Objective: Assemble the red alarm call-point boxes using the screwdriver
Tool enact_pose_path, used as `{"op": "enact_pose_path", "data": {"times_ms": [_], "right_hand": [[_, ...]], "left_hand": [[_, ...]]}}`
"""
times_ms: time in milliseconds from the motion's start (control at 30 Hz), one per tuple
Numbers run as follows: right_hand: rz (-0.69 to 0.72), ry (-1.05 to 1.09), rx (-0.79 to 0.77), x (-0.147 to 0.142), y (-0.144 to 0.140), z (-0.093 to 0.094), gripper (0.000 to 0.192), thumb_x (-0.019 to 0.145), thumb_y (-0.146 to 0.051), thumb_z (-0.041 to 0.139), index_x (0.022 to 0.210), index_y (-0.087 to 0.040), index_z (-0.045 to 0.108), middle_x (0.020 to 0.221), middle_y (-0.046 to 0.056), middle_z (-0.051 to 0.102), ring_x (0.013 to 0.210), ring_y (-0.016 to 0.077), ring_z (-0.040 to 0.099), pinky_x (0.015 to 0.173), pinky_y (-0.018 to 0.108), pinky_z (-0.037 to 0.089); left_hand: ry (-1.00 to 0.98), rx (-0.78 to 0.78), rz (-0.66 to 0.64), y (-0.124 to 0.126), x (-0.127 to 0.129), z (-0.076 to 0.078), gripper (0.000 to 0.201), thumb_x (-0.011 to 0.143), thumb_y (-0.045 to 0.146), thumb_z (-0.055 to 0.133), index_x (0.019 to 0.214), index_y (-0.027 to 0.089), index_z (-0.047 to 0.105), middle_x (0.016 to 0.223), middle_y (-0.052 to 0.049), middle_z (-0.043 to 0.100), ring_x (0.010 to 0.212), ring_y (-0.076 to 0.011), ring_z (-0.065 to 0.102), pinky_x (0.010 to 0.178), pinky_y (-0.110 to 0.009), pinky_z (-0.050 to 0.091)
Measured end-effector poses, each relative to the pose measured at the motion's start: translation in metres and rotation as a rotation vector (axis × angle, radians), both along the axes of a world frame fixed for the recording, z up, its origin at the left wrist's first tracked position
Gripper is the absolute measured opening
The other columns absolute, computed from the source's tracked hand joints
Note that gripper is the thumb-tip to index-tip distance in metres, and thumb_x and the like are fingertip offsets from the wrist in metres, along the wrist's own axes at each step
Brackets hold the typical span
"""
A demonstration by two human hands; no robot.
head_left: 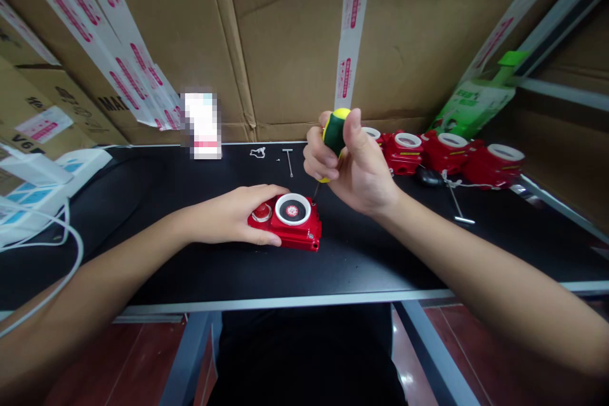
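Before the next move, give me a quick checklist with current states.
1. Left hand on the red unit: ok, gripping the red button end.
2. Unit's white-ringed dial facing up: ok.
3. Right hand on the screwdriver: ok, closed around its handle.
4. Shaft at the unit's far right corner: ok.
5. Tip fully seated: cannot tell, too small.
6. T-handled rod clear of the unit: ok, lying behind it.

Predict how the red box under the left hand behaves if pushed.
The red box is probably stiff, given its crisp, hard-looking edges. It likely won't tip: it lies low and flat on the black tabletop. Its glossy sides might feel slippery.
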State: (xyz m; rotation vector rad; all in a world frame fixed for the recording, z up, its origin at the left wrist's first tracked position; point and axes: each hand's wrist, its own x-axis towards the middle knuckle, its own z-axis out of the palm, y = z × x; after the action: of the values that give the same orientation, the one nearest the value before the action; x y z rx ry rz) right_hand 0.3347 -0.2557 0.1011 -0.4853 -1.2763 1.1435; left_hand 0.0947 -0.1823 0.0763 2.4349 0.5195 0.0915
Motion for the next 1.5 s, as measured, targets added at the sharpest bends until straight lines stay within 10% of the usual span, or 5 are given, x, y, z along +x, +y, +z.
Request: {"op": "enact_pose_path", "data": {"times_ms": [533,933,1500], "right_hand": [[-0.126,0.054,0.012,0.015,0.049,0.002,0.059,0.092,-0.082,0.071,0.087,-0.028,0.046,0.064,-0.008,0.044,0.05,0.0106,0.032,0.049,0.031,0.028],[-0.043,-0.092,-0.106,0.039,0.046,0.009,0.029,0.114,-0.054,0.055,0.103,-0.027,0.049,0.088,-0.001,0.064,0.073,0.0156,0.061,0.071,0.034,0.047],[0.204,-0.1,-0.051,0.035,0.051,-0.003,0.042,0.112,-0.068,0.048,0.107,-0.026,0.053,0.076,-0.006,0.048,0.06,0.0119,0.035,0.059,0.028,0.034]], "left_hand": [[-0.131,0.044,0.022,0.044,0.037,-0.015,0.08,0.084,0.061,0.088,0.147,0.021,0.059,0.134,-0.013,0.075,0.117,-0.0323,0.075,0.104,-0.047,0.059],[-0.226,-0.169,0.111,0.042,0.034,-0.035,0.07,0.084,0.048,0.091,0.144,0.03,0.058,0.136,-0.01,0.067,0.124,-0.0315,0.068,0.108,-0.05,0.057],[-0.259,-0.138,0.022,0.043,0.031,-0.038,0.071,0.084,0.05,0.091,0.144,0.03,0.06,0.147,-0.012,0.066,0.138,-0.0368,0.063,0.119,-0.055,0.053]]}}
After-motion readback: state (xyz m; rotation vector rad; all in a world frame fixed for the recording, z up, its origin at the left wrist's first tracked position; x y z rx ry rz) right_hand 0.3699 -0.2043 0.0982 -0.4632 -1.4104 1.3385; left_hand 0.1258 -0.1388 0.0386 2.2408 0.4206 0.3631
